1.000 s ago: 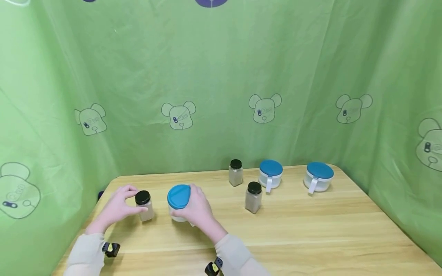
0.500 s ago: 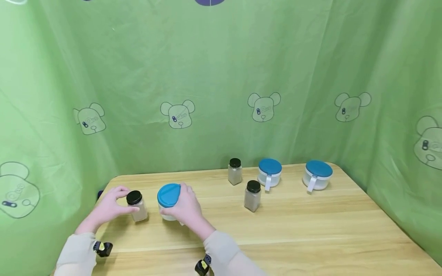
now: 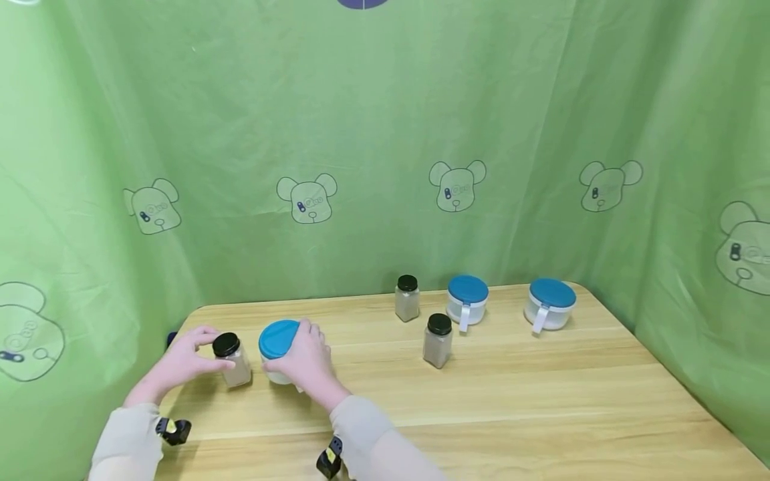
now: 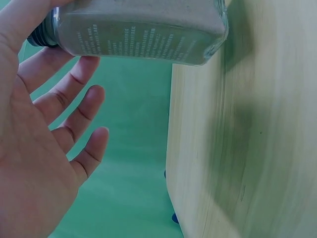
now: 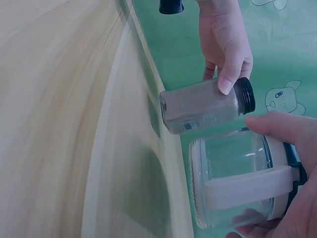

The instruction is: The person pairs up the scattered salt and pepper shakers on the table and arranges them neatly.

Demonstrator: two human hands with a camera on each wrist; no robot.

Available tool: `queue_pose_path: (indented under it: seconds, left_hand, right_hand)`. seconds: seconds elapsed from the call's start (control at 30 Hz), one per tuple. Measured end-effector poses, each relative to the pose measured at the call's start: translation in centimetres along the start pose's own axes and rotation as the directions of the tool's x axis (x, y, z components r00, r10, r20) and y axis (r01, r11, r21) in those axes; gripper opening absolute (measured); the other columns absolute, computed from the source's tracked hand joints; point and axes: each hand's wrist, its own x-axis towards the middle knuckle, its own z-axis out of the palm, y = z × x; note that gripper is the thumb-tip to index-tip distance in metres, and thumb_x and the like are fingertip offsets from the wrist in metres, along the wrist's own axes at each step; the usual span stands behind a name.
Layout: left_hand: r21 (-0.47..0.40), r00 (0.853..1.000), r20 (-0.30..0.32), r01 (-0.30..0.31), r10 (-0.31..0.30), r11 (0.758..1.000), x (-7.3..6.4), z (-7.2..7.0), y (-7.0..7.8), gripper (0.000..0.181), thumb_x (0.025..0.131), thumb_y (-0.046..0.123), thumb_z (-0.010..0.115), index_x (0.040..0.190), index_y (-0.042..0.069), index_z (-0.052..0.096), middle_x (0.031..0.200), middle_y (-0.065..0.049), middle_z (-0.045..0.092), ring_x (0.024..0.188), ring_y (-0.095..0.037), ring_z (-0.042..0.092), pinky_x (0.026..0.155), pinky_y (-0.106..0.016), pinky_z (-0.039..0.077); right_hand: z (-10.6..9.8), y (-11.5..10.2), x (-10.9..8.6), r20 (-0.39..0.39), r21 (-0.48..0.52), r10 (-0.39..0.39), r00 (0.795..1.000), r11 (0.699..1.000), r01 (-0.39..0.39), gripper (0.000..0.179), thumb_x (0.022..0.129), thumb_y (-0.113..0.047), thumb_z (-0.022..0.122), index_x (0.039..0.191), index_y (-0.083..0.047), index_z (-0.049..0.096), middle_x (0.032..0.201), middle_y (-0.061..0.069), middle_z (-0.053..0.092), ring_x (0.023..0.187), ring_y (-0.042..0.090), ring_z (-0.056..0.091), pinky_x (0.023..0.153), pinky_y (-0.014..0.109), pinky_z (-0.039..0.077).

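My left hand (image 3: pixel 180 361) holds a square spice jar (image 3: pixel 237 371) with a black lid, thumb on one side and fingers on the other. The left wrist view shows small print on the jar's glass (image 4: pixel 138 32), with several fingers off it. Just to the right, my right hand (image 3: pixel 308 366) grips a seasoning pot (image 3: pixel 278 339) by its blue-lidded top. In the right wrist view the pot has a clear glass body and a white handle (image 5: pixel 247 188). Both containers appear slightly above the table, apart from their shadows.
Two more black-lidded jars (image 3: pixel 406 304) (image 3: pixel 437 347) stand right of centre on the wooden table (image 3: pixel 541 414). Two blue-lidded pots (image 3: pixel 467 304) (image 3: pixel 550 304) stand at the back right. A green curtain (image 3: pixel 373 254) surrounds the table's back and sides.
Both hands have moved left together, carrying the spice jar and the seasoning pot toward the table's left side. The other jars and pots have stayed in place.
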Motion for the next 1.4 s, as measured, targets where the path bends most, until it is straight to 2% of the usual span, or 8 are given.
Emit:
queue_pose_path:
  seconds: [0.23, 0.4, 0.57, 0.83, 1.03, 1.17, 1.3, 1.4]
  left_hand:
    - [-0.005, 1.000, 0.010, 0.009, -0.008, 1.000, -0.3, -0.4, -0.4, 0.048, 0.072, 0.030, 0.085, 0.109, 0.001, 0.071, 0.115, -0.017, 0.064, 0.108, -0.031, 0.055, 0.092, -0.050, 0.046]
    - [-0.044, 0.999, 0.030, 0.042, -0.041, 0.998, -0.7, -0.7, -0.4, 0.055, 0.074, 0.029, 0.084, 0.116, -0.002, 0.066, 0.119, -0.021, 0.062, 0.113, -0.040, 0.055, 0.095, -0.060, 0.045]
    - [-0.063, 0.997, 0.051, 0.060, -0.057, 0.996, -0.7, -0.9, -0.4, 0.059, 0.074, 0.028, 0.083, 0.119, -0.004, 0.063, 0.122, -0.024, 0.060, 0.115, -0.047, 0.053, 0.094, -0.066, 0.043]
    - [-0.049, 0.999, 0.054, -0.003, 0.005, 0.999, -0.1, -0.4, -0.7, 0.046, 0.072, 0.026, 0.085, 0.108, 0.002, 0.071, 0.112, -0.018, 0.064, 0.105, -0.031, 0.057, 0.091, -0.063, 0.045]
    - [-0.043, 0.998, 0.064, 0.021, -0.018, 0.999, 0.1, -0.1, -0.6, 0.050, 0.071, 0.029, 0.086, 0.111, 0.003, 0.071, 0.115, -0.017, 0.065, 0.108, -0.029, 0.056, 0.094, -0.056, 0.046]
    - [-0.028, 0.998, 0.058, 0.024, -0.023, 0.999, 0.2, -0.1, -0.7, 0.047, 0.072, 0.030, 0.085, 0.110, 0.007, 0.071, 0.112, -0.011, 0.066, 0.103, -0.015, 0.055, 0.093, -0.052, 0.046]
    - [-0.064, 0.998, 0.068, 0.011, -0.007, 0.998, 0.3, -0.2, -0.6, 0.044, 0.074, 0.028, 0.084, 0.110, 0.007, 0.071, 0.111, -0.012, 0.066, 0.101, -0.002, 0.051, 0.094, -0.059, 0.044]
    - [-0.075, 0.997, 0.076, 0.012, -0.006, 0.997, 0.3, -0.2, -0.6, 0.043, 0.074, 0.028, 0.084, 0.109, 0.007, 0.071, 0.110, -0.011, 0.066, 0.099, 0.001, 0.050, 0.093, -0.060, 0.043]
  right_hand:
    - [1.6, -1.4, 0.0, -0.028, 0.099, 0.093, 0.995, 0.991, -0.090, 0.100, 0.059, -0.039, 0.092, 0.137, -0.003, 0.040, 0.129, 0.016, 0.054, 0.118, 0.033, 0.054, 0.097, 0.051, 0.048]
    - [2.7, -1.9, -0.4, -0.087, 0.172, 0.128, 0.988, 0.979, -0.112, 0.100, 0.058, -0.032, 0.092, 0.137, -0.003, 0.039, 0.127, 0.016, 0.053, 0.118, 0.033, 0.053, 0.097, 0.053, 0.046]
    - [3.6, -2.0, -0.6, -0.148, 0.192, 0.154, 0.977, 0.973, -0.124, 0.100, 0.056, -0.027, 0.092, 0.137, -0.003, 0.039, 0.126, 0.016, 0.052, 0.119, 0.032, 0.052, 0.097, 0.054, 0.044]
    - [4.1, -2.1, -0.4, -0.174, 0.155, 0.196, 0.965, 0.973, -0.169, 0.097, 0.058, -0.032, 0.092, 0.134, -0.003, 0.040, 0.124, 0.016, 0.051, 0.117, 0.032, 0.051, 0.094, 0.052, 0.043]
    - [4.1, -2.5, -0.4, -0.192, 0.113, 0.207, 0.959, 0.976, -0.188, 0.094, 0.059, -0.035, 0.091, 0.132, -0.004, 0.041, 0.122, 0.016, 0.051, 0.116, 0.031, 0.052, 0.091, 0.051, 0.044]
    - [4.3, -2.7, -0.4, -0.192, 0.102, 0.204, 0.960, 0.977, -0.188, 0.093, 0.059, -0.037, 0.092, 0.131, -0.005, 0.042, 0.122, 0.015, 0.051, 0.115, 0.031, 0.052, 0.091, 0.050, 0.044]
    - [4.4, -2.8, -0.5, -0.200, 0.097, 0.201, 0.959, 0.978, -0.185, 0.095, 0.058, -0.038, 0.092, 0.131, -0.006, 0.042, 0.122, 0.014, 0.051, 0.115, 0.030, 0.052, 0.091, 0.049, 0.044]
    - [4.4, -2.7, -0.5, -0.196, 0.098, 0.203, 0.959, 0.978, -0.187, 0.098, 0.058, -0.038, 0.093, 0.134, -0.005, 0.041, 0.124, 0.015, 0.050, 0.117, 0.031, 0.051, 0.092, 0.050, 0.043]
